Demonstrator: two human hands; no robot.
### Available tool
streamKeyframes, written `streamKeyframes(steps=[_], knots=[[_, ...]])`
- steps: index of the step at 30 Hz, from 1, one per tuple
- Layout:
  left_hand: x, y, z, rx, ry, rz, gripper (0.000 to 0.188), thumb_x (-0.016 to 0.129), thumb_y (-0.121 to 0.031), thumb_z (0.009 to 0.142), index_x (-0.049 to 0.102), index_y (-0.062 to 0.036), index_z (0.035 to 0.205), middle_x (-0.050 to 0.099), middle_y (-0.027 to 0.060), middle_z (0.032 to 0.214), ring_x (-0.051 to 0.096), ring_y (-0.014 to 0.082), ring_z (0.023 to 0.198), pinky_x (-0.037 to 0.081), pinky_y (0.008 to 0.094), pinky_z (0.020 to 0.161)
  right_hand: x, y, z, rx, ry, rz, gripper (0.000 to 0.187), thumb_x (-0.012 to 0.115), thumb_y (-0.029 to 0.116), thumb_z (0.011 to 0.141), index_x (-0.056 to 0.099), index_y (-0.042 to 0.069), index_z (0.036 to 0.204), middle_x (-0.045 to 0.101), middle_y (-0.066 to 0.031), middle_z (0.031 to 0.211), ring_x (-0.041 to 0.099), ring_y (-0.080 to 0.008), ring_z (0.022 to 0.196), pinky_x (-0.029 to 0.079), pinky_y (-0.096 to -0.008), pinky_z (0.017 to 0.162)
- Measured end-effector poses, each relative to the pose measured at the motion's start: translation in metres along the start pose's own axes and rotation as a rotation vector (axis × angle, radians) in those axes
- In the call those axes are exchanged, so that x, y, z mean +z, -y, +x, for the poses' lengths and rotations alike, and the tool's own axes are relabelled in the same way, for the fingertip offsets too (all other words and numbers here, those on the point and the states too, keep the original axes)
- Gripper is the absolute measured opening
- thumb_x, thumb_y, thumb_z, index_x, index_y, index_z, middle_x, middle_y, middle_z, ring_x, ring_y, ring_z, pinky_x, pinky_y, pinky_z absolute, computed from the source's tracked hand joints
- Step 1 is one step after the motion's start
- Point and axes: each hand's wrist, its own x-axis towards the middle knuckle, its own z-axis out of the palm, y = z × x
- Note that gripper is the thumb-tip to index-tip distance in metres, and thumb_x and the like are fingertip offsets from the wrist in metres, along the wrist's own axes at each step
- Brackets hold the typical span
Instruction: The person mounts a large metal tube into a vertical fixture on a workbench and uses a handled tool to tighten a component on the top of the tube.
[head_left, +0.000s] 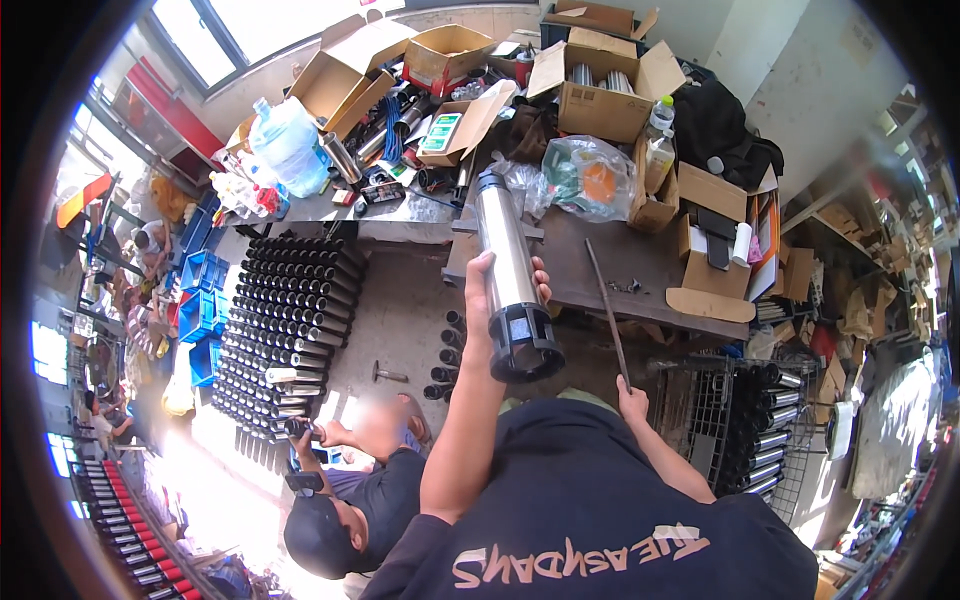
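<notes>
My left hand (480, 290) is wrapped round a shiny metal cylinder (508, 248) above the bench's near edge. At the cylinder's near end is a black slotted collar (523, 340); its far end carries a small dark cap. My right hand (631, 400), lower and to the right, grips the near end of a long thin metal rod (606, 305). The rod slants away over the workbench (570, 275), its far tip apart from the cylinder. Small loose metal bits (628, 286) lie right of the rod.
Cardboard boxes (605, 105), a clear plastic bag (590, 178) and a large water bottle (285, 145) crowd the bench. Racked black-ended tubes (290, 320) stand at left, beside blue crates (203, 312). Another person (350, 510) crouches lower left. A wire cage (695, 400) of tubes stands right.
</notes>
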Motion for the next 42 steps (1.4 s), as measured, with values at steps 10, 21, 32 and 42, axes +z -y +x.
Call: streamKeyframes(steps=[10, 21, 32, 42], knots=[[-0.050, -0.004, 0.006, 0.042, -0.028, -0.031, 0.056, 0.063, -0.036, 0.088, 0.048, 0.0085, 0.118, 0.057, 0.0164, 0.107, 0.061, 0.0254, 0.092, 0.054, 0.0345, 0.079, -0.059, 0.007, -0.042, -0.356, -0.107, 0.045, 0.066, 0.064, 0.057, 0.090, 0.057, -0.002, 0.063, 0.044, -0.0163, 0.051, 0.048, -0.0286, 0.045, 0.036, -0.0430, 0.050], [-0.048, -0.077, 0.107, 0.191, -0.409, -0.295, 0.037, 0.062, -0.040, 0.088, 0.067, -0.0042, 0.097, 0.066, 0.0147, 0.097, 0.063, 0.0317, 0.093, 0.061, 0.0402, 0.076, -0.135, 0.120, -0.029, -0.833, -0.055, 0.124, 0.046, 0.070, 0.030, 0.091, 0.052, -0.002, 0.063, 0.034, -0.0118, 0.052, 0.034, -0.0122, 0.049, 0.030, -0.0368, 0.047], [-0.012, -0.111, 0.150, 0.048, -0.537, -0.363, 0.048, 0.082, -0.027, 0.068, 0.058, 0.0103, 0.086, 0.048, 0.0252, 0.105, 0.060, 0.0296, 0.092, 0.067, 0.0367, 0.070, -0.288, 0.311, 0.145, -1.313, -0.217, -0.263, 0.050, 0.063, 0.039, 0.094, 0.059, 0.004, 0.059, 0.055, -0.0172, 0.056, 0.057, -0.0366, 0.051, 0.041, -0.0418, 0.049], [0.005, -0.116, 0.141, 0.089, -0.732, -0.439, 0.042, 0.073, -0.030, 0.079, 0.060, 0.0050, 0.098, 0.059, 0.0173, 0.099, 0.066, 0.0300, 0.084, 0.065, 0.0380, 0.068, -0.291, 0.376, 0.117, -1.016, -0.301, -0.340, 0.071, 0.052, 0.058, 0.096, 0.062, -0.003, 0.062, 0.055, -0.0253, 0.059, 0.060, -0.0435, 0.060, 0.047, -0.0471, 0.059]])
